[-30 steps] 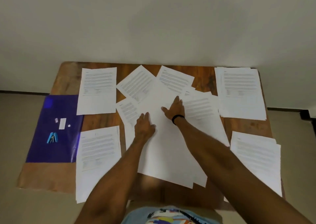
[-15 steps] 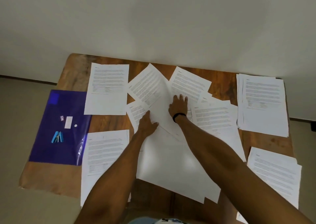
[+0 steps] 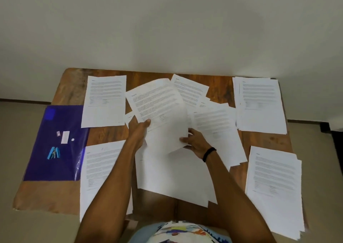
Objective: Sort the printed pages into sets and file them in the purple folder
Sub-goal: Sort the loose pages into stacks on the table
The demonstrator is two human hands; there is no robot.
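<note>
Loose white sheets (image 3: 176, 177) lie nearest on the wooden tabletop (image 3: 263, 140). Just above them the left hand (image 3: 138, 133) and right hand (image 3: 194, 143) hold one printed page (image 3: 161, 111), fingers (image 3: 183, 140) curled round its left edge and near corner. Its long axis runs far-left to near-right, heading farthest. The purple folder (image 3: 55, 168) lies lengthwise at the tabletop's left edge. A pale wall (image 3: 167, 29) rises behind.

folder (image 3: 55, 164) left | loose pages (image 3: 172, 172) centre | stacks (image 3: 259, 103) right
</note>
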